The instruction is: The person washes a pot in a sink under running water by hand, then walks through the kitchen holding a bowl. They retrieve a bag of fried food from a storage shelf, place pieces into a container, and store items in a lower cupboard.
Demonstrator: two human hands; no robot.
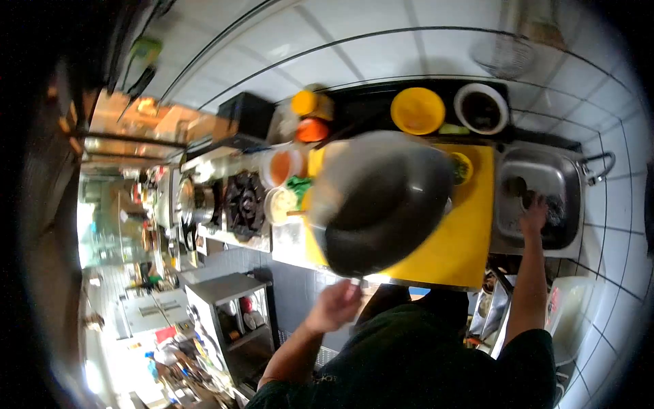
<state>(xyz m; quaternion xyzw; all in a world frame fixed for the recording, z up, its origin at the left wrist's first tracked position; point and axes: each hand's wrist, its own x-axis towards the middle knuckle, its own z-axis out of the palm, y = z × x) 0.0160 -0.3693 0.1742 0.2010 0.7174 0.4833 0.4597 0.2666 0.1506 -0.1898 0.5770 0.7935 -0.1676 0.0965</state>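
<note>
My left hand (336,307) grips the handle of a large dark wok (381,198), held tilted above the yellow cutting board (470,238). The wok hides much of the board. My right hand (535,217) reaches down into the metal sink (505,230), its fingers bent around a small dark thing I cannot make out. Another dark round item (514,185) lies in the sink beside it. A small bowl of chopped greens (462,168) sits on the board, partly behind the wok.
A yellow bowl (417,111) and a white bowl with dark contents (481,109) stand along the back wall. The faucet (599,167) juts over the sink's right side. To the left are tubs of food (281,204), a stove burner (245,203) and a pot (197,202).
</note>
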